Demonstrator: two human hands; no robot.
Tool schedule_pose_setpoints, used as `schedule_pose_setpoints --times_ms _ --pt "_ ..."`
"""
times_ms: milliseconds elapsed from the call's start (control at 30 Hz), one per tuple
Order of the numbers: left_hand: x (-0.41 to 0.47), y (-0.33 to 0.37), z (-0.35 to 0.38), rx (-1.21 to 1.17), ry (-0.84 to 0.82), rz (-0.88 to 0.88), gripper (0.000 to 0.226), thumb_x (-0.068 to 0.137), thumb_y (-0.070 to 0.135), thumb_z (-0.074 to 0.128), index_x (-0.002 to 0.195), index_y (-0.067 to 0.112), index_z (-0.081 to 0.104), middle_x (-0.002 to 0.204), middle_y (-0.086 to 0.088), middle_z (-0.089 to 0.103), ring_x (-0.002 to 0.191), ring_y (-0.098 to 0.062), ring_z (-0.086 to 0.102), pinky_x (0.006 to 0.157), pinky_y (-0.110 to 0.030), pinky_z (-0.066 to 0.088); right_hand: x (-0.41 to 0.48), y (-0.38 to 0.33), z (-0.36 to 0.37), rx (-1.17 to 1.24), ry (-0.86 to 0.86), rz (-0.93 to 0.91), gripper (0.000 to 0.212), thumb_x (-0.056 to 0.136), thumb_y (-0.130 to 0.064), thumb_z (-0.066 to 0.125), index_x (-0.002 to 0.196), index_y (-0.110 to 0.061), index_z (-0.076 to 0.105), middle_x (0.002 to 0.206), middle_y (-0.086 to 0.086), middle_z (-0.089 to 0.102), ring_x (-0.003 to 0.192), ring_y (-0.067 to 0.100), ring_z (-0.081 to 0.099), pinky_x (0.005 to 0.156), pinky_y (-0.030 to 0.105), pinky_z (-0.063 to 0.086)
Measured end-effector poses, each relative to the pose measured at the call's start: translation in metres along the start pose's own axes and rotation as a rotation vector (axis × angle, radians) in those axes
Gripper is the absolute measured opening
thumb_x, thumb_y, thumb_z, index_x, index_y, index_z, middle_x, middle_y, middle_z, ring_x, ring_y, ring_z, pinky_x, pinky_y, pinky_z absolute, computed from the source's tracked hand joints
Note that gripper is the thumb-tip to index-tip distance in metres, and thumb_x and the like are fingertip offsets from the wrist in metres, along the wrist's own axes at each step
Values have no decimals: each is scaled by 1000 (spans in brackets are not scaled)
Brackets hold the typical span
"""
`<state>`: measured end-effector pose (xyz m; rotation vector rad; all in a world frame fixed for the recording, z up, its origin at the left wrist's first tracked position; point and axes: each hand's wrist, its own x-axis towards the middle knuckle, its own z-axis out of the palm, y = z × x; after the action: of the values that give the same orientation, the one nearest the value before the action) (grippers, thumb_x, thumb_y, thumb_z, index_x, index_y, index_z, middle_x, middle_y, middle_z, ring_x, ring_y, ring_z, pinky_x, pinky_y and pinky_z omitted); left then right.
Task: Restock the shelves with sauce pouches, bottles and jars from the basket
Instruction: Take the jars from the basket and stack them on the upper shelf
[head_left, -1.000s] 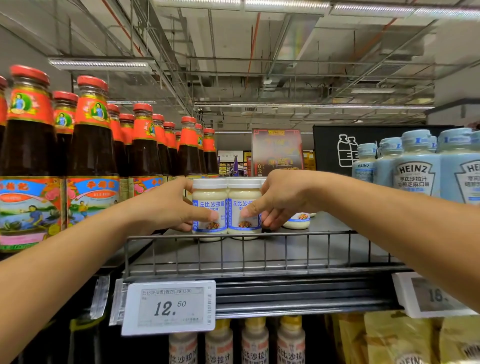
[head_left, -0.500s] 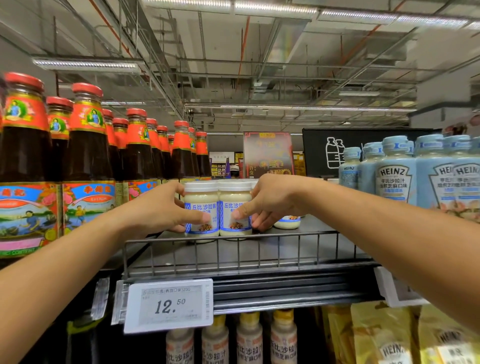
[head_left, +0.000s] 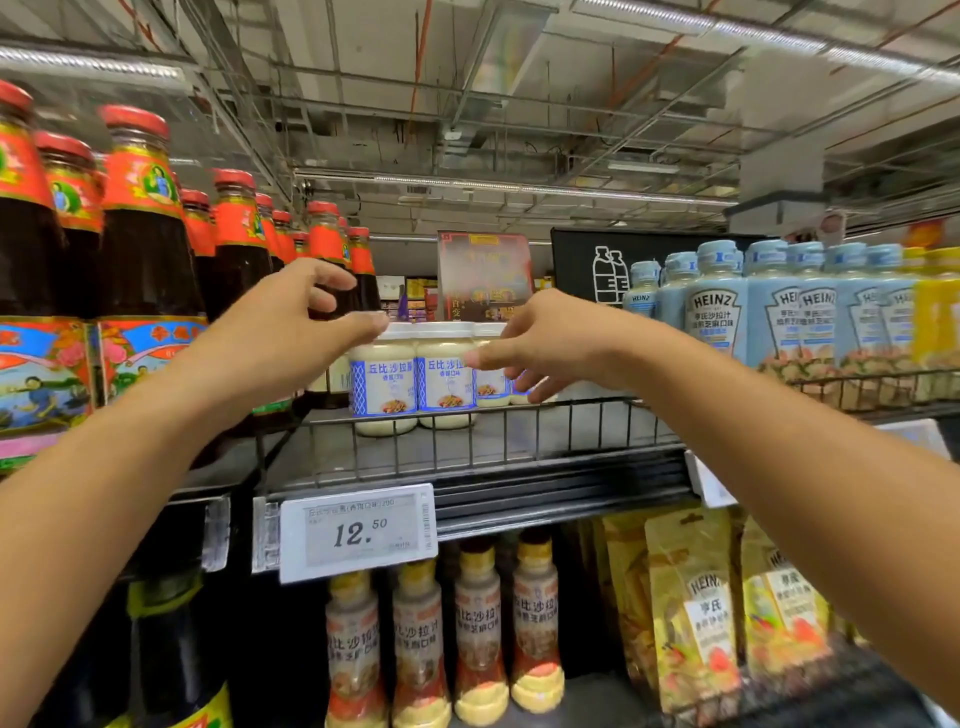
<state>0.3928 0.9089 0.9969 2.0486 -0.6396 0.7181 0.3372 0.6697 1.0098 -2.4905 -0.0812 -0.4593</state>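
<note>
Flanking white jars (head_left: 413, 382) above tag (head_left: 358, 532) "12.50", near HEINZ bottles (head_left: 717, 317), left hand (head_left: 275, 353) and right hand (head_left: 561, 338) hover splayed, empty.

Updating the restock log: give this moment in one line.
jars: upright on wire shelf; left hand: open, at jars; right hand: open, at jars

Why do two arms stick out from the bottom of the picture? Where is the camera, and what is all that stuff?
The camera sits on a person's head, so you see what they see: their own two arms reaching up to a shop shelf. The left hand and right hand are open, close to some small white jars standing on the wire shelf. Neither hand holds anything. Dark sauce bottles stand to the left and pale blue bottles to the right. A price tag hangs below.
</note>
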Motion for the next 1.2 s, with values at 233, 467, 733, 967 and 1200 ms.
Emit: schedule_pose_setpoints --times_ms 233,467,733,967,1200 --pt "-25 36 9 -294 78 252 28 78 44 74 102 35 65 93 10 69 73 4 63 73 -27 54 -59 -15 3 188 379 -133 21 87 -33 76 84 -12 74 85 12 76 80 26 75 79 52 61" --pt "-49 72 47 -680 -155 283 10 84 22 73 91 27 66 75 9 71 70 -8 69 60 -29 58 -129 -11 -4 454 521 -207 7 92 -14 69 94 -7 70 81 8 72 70 13 70 71 34 62" --pt "-92 118 113 -992 -398 276 15 79 23 69 93 22 67 77 1 72 67 -12 68 58 -26 56 -208 49 -11 626 583 -78 4 89 -14 73 86 -16 73 78 9 74 69 18 69 61 28 58" --pt "-151 170 209 -1123 -648 191 10 88 16 71 97 20 67 80 -1 72 69 -14 68 63 -30 56 -290 114 -31 622 672 95 8 77 -28 72 81 -24 77 79 9 74 69 18 68 61 29 55" --pt "-213 236 296 -1190 -848 124 11 93 8 65 100 16 66 76 0 71 67 -15 68 61 -28 57 -387 175 -61 613 785 265 23 72 -40 77 88 -23 77 83 11 74 70 19 68 61 27 55"
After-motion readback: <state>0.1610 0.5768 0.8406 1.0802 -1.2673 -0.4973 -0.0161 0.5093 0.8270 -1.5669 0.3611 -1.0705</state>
